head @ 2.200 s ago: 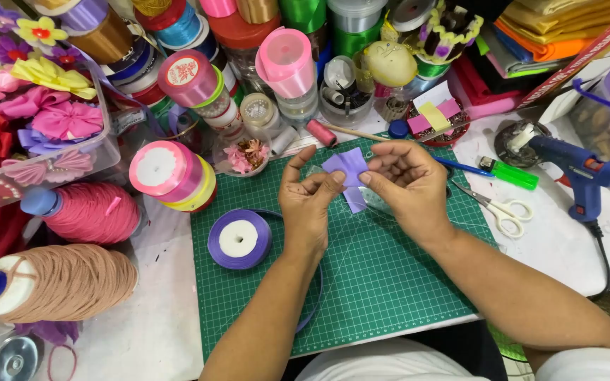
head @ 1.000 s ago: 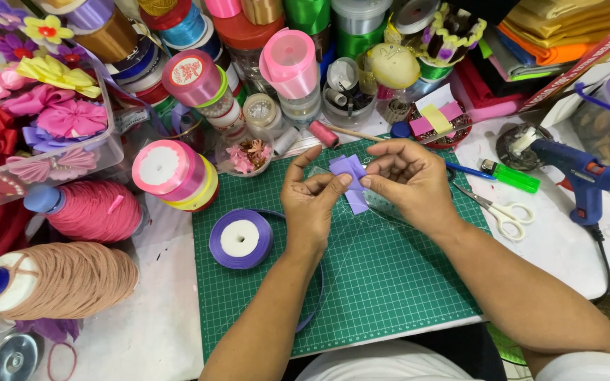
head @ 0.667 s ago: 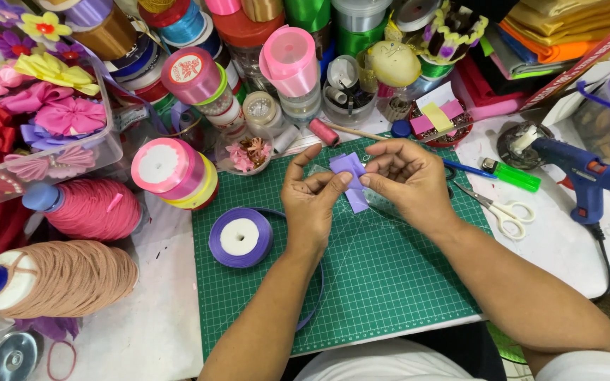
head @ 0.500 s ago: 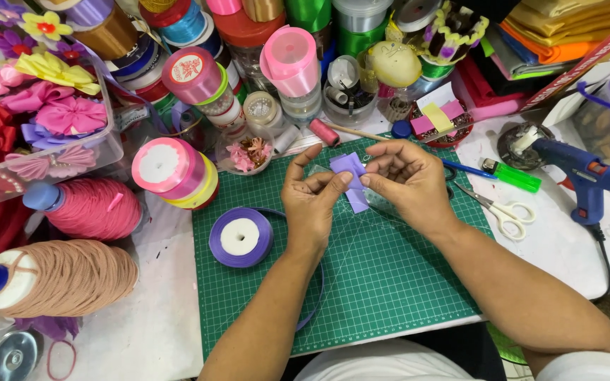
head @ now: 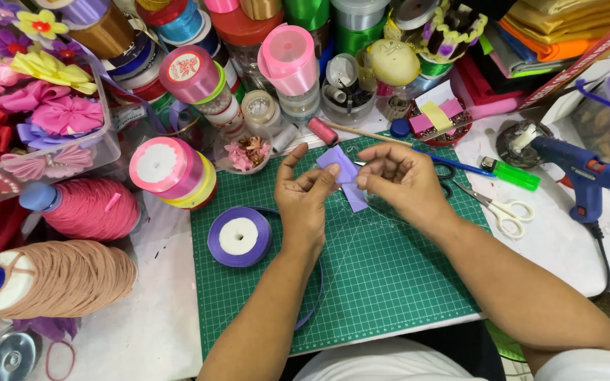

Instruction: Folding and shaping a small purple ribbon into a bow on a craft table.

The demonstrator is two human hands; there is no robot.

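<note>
Both grips (head: 303, 201) (head: 398, 180) pinch purple ribbon (head: 342, 173) over green mat (head: 383, 275) (cluttered).

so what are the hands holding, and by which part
Both hold one short piece of lilac ribbon above the green cutting mat: the left hand pinches its upper left edge, the right hand its right side, each with fingertips.

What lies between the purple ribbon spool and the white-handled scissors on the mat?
In the head view, both hands, left hand and right hand, pinching a folded purple ribbon piece above the green cutting mat.
</note>
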